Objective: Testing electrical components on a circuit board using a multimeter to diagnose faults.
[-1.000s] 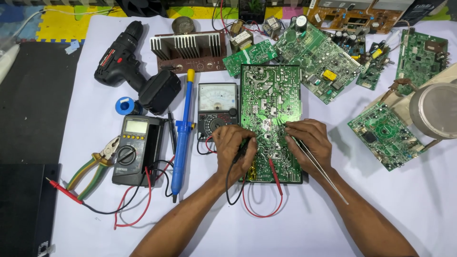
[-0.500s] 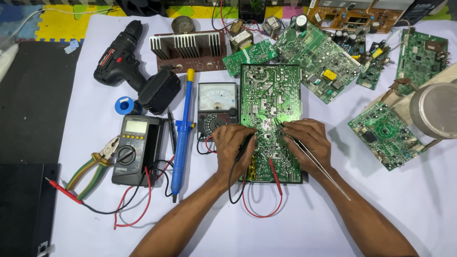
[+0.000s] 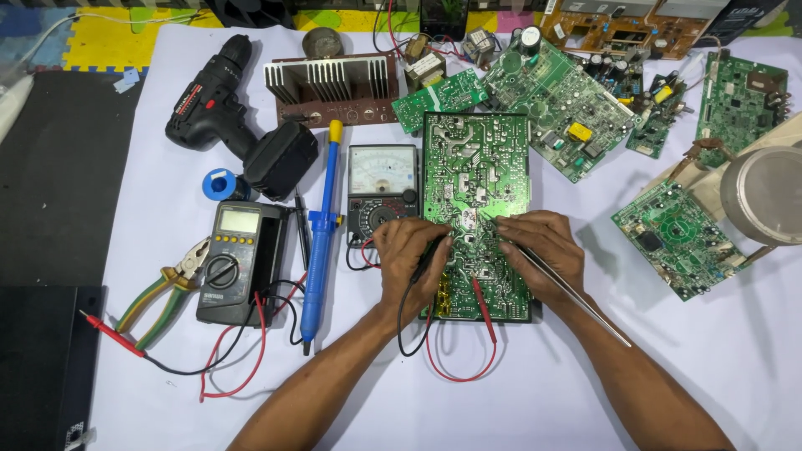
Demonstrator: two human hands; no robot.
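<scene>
Circuit board [image 3: 476,167], big green one, lies solder side up mid-surface, its lower half right under both hands. Left hand [image 3: 409,255]: fingers clamped on a black probe [image 3: 428,259], tip pressed to the board just ahead of the fingertips; black lead loops back past the wrist. Right hand [image 3: 543,250]: fingers pinched together on a long thin metal tool [image 3: 576,292], prob. tweezers, front end on the board btw the two hands, tail running back over the wrist. Red probe [image 3: 483,305] lies loose on the board, just below the left fingers, not held. Analog meter [image 3: 383,188] sits just left of the left fingers, touching the board's edge. Further left: blue desoldering pump [image 3: 322,242], digital multimeter [image 3: 238,259], pliers [image 3: 167,288]. Cordless drill [image 3: 225,108] well up-left. Right of the right fingers, apart: small green board [image 3: 677,238] & a round metal can [image 3: 764,196], inside not visible. White surface [image 3: 735,351] carries it all.
</scene>
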